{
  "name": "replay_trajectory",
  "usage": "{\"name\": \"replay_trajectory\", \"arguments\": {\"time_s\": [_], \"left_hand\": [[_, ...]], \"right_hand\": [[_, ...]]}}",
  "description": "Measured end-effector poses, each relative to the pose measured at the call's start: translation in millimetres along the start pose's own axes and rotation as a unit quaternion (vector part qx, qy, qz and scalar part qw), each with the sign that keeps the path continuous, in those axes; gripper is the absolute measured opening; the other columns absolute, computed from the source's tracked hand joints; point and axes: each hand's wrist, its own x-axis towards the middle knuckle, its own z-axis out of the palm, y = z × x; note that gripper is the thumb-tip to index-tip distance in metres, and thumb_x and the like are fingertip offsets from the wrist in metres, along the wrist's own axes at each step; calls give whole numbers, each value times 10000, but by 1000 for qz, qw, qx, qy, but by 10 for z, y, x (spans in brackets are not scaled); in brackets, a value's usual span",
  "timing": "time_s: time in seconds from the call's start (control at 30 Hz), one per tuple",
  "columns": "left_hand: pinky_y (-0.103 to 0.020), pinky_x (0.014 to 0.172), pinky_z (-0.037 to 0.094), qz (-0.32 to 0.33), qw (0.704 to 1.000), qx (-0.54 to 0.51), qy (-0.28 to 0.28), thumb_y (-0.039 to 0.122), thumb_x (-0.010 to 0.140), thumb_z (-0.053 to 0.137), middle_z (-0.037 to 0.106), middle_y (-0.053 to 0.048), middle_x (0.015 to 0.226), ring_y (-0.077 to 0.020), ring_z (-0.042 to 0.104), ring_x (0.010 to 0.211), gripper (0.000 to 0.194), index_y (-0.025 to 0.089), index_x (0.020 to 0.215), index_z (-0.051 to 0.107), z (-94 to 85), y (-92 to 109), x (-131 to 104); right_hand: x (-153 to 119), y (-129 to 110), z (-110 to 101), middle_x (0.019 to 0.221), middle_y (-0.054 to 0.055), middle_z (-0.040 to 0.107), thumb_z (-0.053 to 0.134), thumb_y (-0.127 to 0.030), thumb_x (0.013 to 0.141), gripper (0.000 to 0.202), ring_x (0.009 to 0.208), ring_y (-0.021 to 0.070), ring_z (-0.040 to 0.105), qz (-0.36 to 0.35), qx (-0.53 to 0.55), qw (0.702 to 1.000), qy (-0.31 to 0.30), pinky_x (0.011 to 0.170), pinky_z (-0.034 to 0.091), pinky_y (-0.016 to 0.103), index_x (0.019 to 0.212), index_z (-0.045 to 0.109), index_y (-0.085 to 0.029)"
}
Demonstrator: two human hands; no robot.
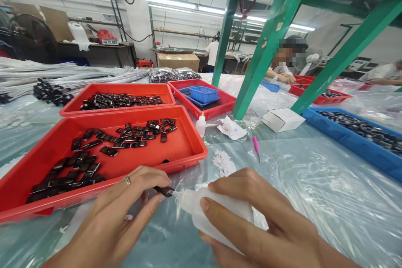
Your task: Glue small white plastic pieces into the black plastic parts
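Note:
Between its thumb and fingers, my left hand (125, 209) pinches a small black piece (165, 191). My right hand (260, 217) is wrapped round a white squeeze bottle (216, 213), tilted so that its narrow tip meets or nearly meets the right end of the piece. Just behind my left hand is a red tray (185, 138) with many black pieces lying in it. A small heap of white bits (223, 163) rests on the plastic-covered table (301, 167) beyond the bottle.
A second red tray (125, 88), a red tray with a blue basket (204, 94), a small bottle (201, 125), crumpled tissue (231, 128), a pink-handled tool (256, 146), a white box (282, 120) and a blue tray (354, 142) stand around. Green posts (266, 50) rise behind; people work farther back.

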Motion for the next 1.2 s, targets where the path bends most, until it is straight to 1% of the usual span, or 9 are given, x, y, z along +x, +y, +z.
{"name": "replay_trajectory", "arguments": {"time_s": [0.17, 0.33, 0.43, 0.57, 0.7, 0.8, 0.9, 1.07, 1.2], "left_hand": [[-134, 767, 597, -10, 1000, -7, -4, 318, 1130, 527, 791, 28, 1135, -118, 783, 908, 149, 331, 1250, 615, -20, 14, -14], [-130, 680, 600, -11, 1000, -13, -4, 361, 1146, 510, 780, 15, 1121, -153, 800, 1006, 153, 345, 1258, 614, 19, -24, -38], [-126, 738, 626, -8, 1000, 8, -19, 369, 1147, 508, 794, 15, 1159, -151, 808, 1020, 162, 343, 1280, 597, -10, -84, -26], [-107, 646, 621, 10, 999, 25, -43, 401, 1134, 541, 805, 13, 1149, -139, 824, 911, 184, 341, 1304, 581, -71, -142, -31], [-99, 509, 561, -67, 997, -23, -13, 501, 1154, 482, 809, 13, 1152, -144, 809, 880, 218, 358, 1246, 618, -16, -52, -83], [-95, 518, 559, -110, 992, -55, 11, 566, 1146, 479, 806, 21, 1164, -149, 796, 917, 260, 377, 1220, 641, 50, 25, -111], [-89, 549, 576, -97, 994, -42, 10, 559, 1145, 484, 807, 33, 1142, -140, 794, 900, 242, 387, 1218, 638, 33, 19, -94], [-101, 603, 610, 0, 999, 18, -27, 442, 1145, 514, 813, 21, 1108, -135, 814, 843, 171, 360, 1274, 590, -87, -69, -20], [-111, 679, 626, 1, 1000, 13, -14, 421, 1147, 526, 815, 26, 1110, -123, 809, 827, 165, 350, 1281, 590, -83, -68, -10]], "right_hand": [[2, -12, -5, 1099, 115, 760, 715, -116, 1023, 197, 932, 191, 730, 6, 4, 1000, -2, 824, 658, 317, 1218, 727, -139], [3, -21, -13, 1093, 118, 769, 720, -135, 1029, 187, 953, 193, 743, 9, -1, 1000, -12, 846, 663, 313, 1216, 722, -140], [16, -8, -7, 1091, 114, 768, 718, -149, 1029, 178, 943, 187, 739, 13, -2, 1000, -7, 825, 656, 303, 1206, 721, -156], [50, 116, -2, 1102, 96, 764, 779, -223, 970, 261, 927, 198, 737, 62, 48, 996, 46, 800, 638, 329, 1215, 698, -187], [69, 369, -8, 1046, 56, 778, 810, -200, 909, 289, 916, 213, 745, 133, 60, 984, 107, 779, 609, 336, 1170, 688, -222], [63, 525, -2, 1024, 47, 793, 825, -228, 896, 253, 908, 221, 758, 177, 64, 974, 123, 757, 600, 331, 1116, 700, -226], [57, 551, 20, 1021, 42, 803, 824, -240, 894, 245, 876, 211, 764, 202, 93, 968, 118, 703, 588, 304, 1110, 708, -227], [84, 389, 67, 1054, 47, 810, 848, -178, 872, 310, 913, 206, 768, 143, 162, 972, 93, 789, 625, 320, 1155, 730, -224], [92, 276, 109, 1062, 65, 811, 873, -191, 875, 341, 950, 205, 767, 108, 197, 972, 71, 823, 638, 321, 1188, 738, -193]]}}
